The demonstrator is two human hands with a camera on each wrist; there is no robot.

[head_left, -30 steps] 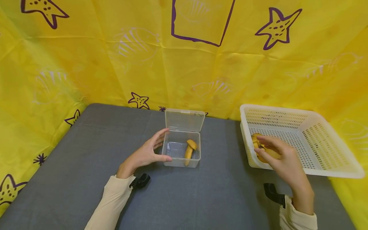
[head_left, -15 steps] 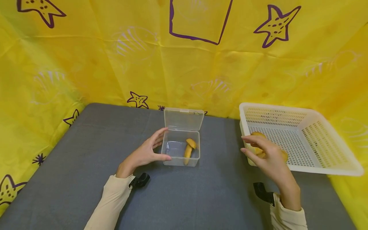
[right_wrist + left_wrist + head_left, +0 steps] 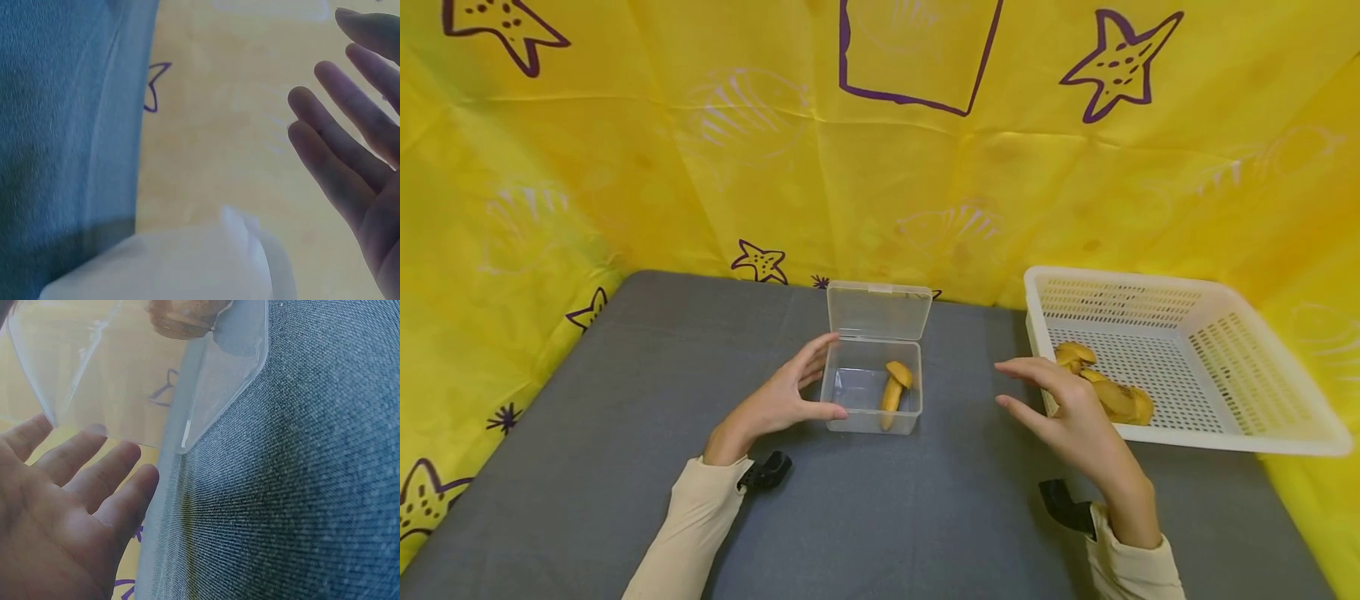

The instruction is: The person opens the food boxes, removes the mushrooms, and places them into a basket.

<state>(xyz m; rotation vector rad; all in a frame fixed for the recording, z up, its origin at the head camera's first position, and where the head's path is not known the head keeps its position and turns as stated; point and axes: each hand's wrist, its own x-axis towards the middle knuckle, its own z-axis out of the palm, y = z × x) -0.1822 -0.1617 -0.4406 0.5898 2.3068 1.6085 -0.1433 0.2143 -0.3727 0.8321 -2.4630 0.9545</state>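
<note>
A clear plastic box (image 3: 854, 423) stands with its hinged lid (image 3: 880, 312) raised. One yellow-brown mushroom (image 3: 895, 387) lies inside, along the right side. My left hand (image 3: 778, 402) spans the box's left side, thumb at the front and index finger near the hinge. In the left wrist view, the straight fingers of that hand (image 3: 75, 500) meet the box edge (image 3: 125, 381). My right hand (image 3: 1078, 417) hovers left of a white basket (image 3: 1262, 446), thumb and fingers apart. Nothing lies in this hand (image 3: 356, 144) in the right wrist view.
Several mushrooms (image 3: 1116, 402) are in the basket's near left corner. The grey cloth-covered table (image 3: 955, 517) runs between box and basket. Behind it hangs a yellow printed curtain (image 3: 985, 175). A black wrist mount (image 3: 1067, 508) sticks out from the right sleeve.
My right hand has come out of the basket and moved left, uncovering the mushrooms there. The left hand and the box have stayed in place.
</note>
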